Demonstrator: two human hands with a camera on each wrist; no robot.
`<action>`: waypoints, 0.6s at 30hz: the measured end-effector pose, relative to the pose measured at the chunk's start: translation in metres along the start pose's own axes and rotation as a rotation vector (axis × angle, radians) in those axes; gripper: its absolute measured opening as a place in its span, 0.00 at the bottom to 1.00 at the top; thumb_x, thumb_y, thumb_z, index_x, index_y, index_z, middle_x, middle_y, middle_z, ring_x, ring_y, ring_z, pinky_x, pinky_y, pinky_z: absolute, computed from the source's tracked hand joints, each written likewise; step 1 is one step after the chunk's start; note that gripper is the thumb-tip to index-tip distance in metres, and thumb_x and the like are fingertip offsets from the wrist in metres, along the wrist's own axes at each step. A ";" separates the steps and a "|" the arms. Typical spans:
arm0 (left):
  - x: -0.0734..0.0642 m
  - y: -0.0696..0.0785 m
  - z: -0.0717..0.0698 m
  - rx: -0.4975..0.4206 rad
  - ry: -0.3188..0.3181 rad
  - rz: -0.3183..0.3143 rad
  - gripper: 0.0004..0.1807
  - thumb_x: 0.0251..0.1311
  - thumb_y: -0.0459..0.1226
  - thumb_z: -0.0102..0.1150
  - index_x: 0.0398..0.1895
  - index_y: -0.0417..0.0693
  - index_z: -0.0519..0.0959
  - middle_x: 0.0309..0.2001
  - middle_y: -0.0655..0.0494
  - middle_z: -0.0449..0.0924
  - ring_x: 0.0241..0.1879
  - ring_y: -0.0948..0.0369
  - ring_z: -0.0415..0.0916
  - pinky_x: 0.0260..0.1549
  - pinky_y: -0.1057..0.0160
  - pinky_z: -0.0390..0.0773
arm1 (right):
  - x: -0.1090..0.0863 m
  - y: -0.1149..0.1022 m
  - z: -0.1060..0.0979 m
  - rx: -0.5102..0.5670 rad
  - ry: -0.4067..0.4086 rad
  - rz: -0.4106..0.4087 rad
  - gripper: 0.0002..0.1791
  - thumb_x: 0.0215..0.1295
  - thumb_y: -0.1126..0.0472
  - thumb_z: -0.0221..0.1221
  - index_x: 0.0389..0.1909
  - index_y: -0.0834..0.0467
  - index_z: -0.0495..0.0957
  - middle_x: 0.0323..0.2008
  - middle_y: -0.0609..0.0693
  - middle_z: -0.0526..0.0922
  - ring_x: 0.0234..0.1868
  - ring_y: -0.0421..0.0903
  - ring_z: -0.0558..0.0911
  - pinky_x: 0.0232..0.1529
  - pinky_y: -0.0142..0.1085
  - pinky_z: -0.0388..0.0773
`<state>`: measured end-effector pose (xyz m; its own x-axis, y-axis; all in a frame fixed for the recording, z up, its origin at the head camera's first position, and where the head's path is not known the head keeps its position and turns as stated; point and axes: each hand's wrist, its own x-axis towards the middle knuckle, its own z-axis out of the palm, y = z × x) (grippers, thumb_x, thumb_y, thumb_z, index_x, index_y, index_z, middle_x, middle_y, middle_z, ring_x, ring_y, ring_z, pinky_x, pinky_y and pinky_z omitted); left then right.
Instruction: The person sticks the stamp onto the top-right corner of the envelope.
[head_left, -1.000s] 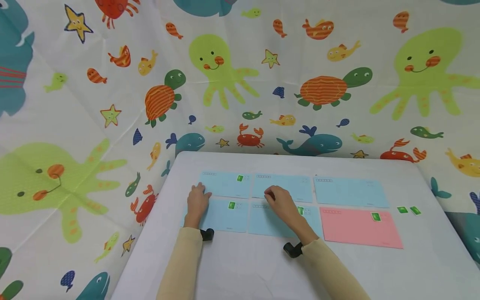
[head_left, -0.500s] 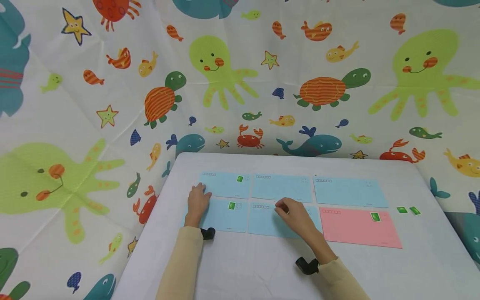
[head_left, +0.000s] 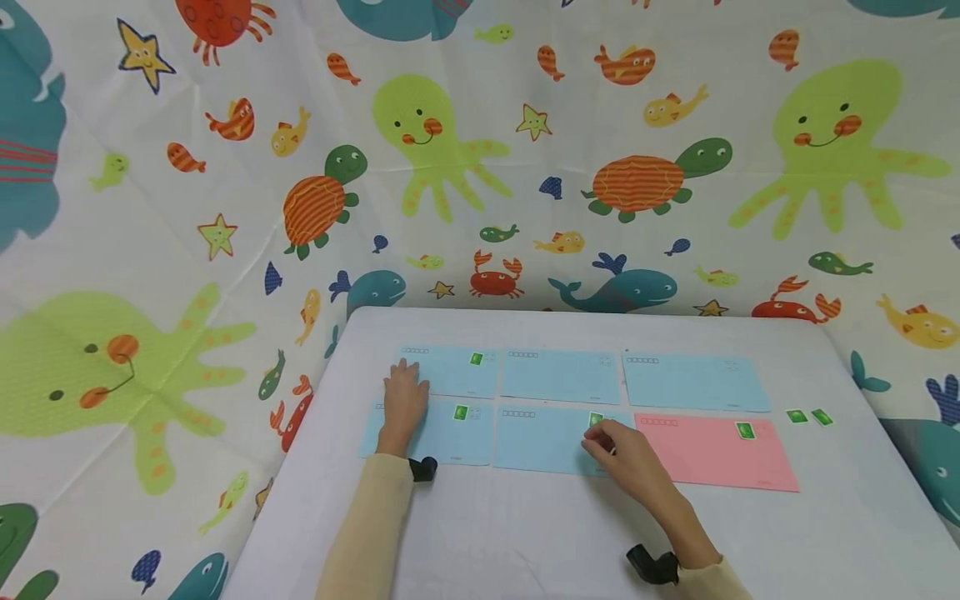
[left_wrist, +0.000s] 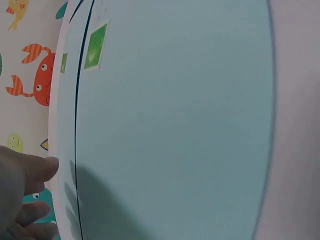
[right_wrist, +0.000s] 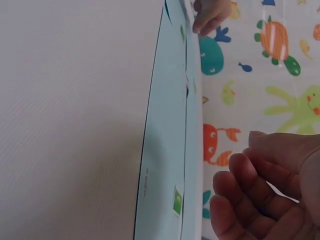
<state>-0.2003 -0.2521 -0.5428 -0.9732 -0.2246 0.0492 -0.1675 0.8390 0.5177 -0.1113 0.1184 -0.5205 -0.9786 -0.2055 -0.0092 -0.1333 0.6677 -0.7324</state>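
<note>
My left hand [head_left: 406,400] lies loose-fingered over the left blue envelopes [head_left: 468,442], well apart from my half-curled right hand [head_left: 632,462], seemingly holding nothing. Just beyond that sits the green stamp [head_left: 595,418]; I'd touch it lightly, lest the middle envelope [head_left: 543,440] slide. This envelope's long axis runs left-right, printed boxes [head_left: 518,413] towards my left.

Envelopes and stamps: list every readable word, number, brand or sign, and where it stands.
No text is legible.
Blue envelopes: print at lower right, too small; box rows at top left, no legible digits.
Pink envelope: same print and boxes, too small.
Green stamps: no lettering can be made out.
</note>
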 end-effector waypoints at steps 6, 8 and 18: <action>-0.010 0.021 0.011 -0.035 0.037 0.069 0.26 0.67 0.35 0.57 0.65 0.29 0.71 0.71 0.30 0.64 0.74 0.35 0.56 0.72 0.34 0.54 | -0.009 0.008 -0.007 -0.014 0.011 0.035 0.06 0.67 0.58 0.64 0.40 0.56 0.83 0.29 0.43 0.83 0.31 0.37 0.77 0.30 0.28 0.74; -0.013 0.028 0.014 -0.045 0.034 0.081 0.27 0.68 0.36 0.57 0.67 0.30 0.70 0.71 0.31 0.64 0.74 0.36 0.57 0.73 0.36 0.55 | -0.012 0.011 -0.008 -0.015 0.017 0.057 0.06 0.66 0.59 0.65 0.39 0.57 0.83 0.29 0.43 0.84 0.31 0.38 0.77 0.30 0.28 0.75; -0.026 0.060 0.030 -0.028 -0.041 0.121 0.30 0.70 0.41 0.56 0.71 0.35 0.67 0.72 0.38 0.67 0.75 0.44 0.61 0.74 0.45 0.61 | -0.029 0.021 -0.016 -0.025 0.027 0.148 0.05 0.66 0.58 0.65 0.39 0.56 0.83 0.30 0.45 0.84 0.30 0.39 0.75 0.29 0.27 0.73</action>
<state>-0.1898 -0.1808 -0.5388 -0.9918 -0.1016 0.0776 -0.0447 0.8444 0.5338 -0.0887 0.1501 -0.5249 -0.9917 -0.0842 -0.0975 0.0095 0.7070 -0.7071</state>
